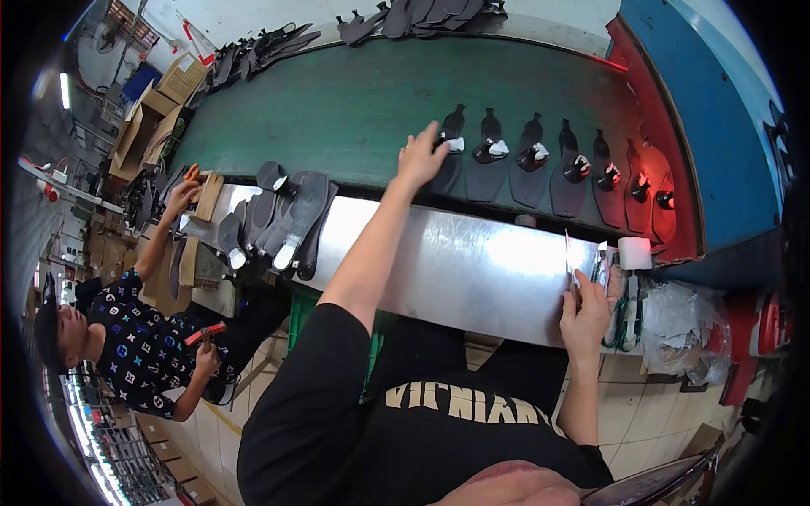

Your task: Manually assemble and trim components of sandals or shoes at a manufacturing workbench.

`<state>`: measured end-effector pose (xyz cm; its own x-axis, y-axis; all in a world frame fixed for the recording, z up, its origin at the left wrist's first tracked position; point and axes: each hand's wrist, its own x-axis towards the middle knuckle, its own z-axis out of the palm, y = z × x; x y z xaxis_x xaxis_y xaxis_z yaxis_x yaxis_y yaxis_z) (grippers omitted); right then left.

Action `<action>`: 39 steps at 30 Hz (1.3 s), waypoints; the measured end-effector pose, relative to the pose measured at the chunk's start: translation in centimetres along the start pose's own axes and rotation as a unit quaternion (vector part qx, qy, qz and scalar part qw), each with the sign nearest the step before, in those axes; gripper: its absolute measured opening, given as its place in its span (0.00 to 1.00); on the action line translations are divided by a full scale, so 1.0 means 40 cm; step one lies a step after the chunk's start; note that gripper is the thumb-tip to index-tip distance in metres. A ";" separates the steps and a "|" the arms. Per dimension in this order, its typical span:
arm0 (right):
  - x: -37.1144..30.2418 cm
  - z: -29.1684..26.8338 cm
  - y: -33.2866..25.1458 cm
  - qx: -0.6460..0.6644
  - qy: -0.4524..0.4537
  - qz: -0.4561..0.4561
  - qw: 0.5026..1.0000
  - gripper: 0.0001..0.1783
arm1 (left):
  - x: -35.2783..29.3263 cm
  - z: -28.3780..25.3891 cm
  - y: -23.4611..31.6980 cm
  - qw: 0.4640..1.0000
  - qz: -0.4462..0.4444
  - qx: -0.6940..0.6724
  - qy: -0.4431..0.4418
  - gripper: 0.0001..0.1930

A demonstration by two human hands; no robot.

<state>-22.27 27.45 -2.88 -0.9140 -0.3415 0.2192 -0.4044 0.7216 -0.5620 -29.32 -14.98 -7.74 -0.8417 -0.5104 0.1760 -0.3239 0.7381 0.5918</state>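
Observation:
My left hand (422,158) reaches over the green conveyor belt (337,101) with its fingers apart. Its fingertips are at the leftmost black sandal (453,126) of a row; whether they touch it I cannot tell. White stuffing sits under that sandal's strap. To its right lie several more sandals of the same kind, such as this black sandal (483,174), toe ends toward me. Above the steel ledge (456,270), my right hand (585,316) is closed round a thin pointed metal tool (569,250), its tip pointing away from me.
A blue machine (717,110) with a red-lit opening stands at the belt's right end. Grey soles (304,211) are heaped at the ledge's left. A white roll (634,253) and a plastic bag (688,325) are at right. A co-worker (152,337) at left holds a red tool (205,333).

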 end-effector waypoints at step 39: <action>-0.155 -0.038 -0.264 0.398 -0.132 -0.132 0.898 0.28 | -0.735 -0.258 0.230 0.728 -0.103 -0.658 -0.163 0.17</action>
<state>-12.39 22.85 2.91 -0.7075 -0.6438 0.2915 -0.3583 -0.0288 -0.9332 -3.09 2.28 0.66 -0.9610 -0.2609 -0.0912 0.0571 -0.5104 0.8581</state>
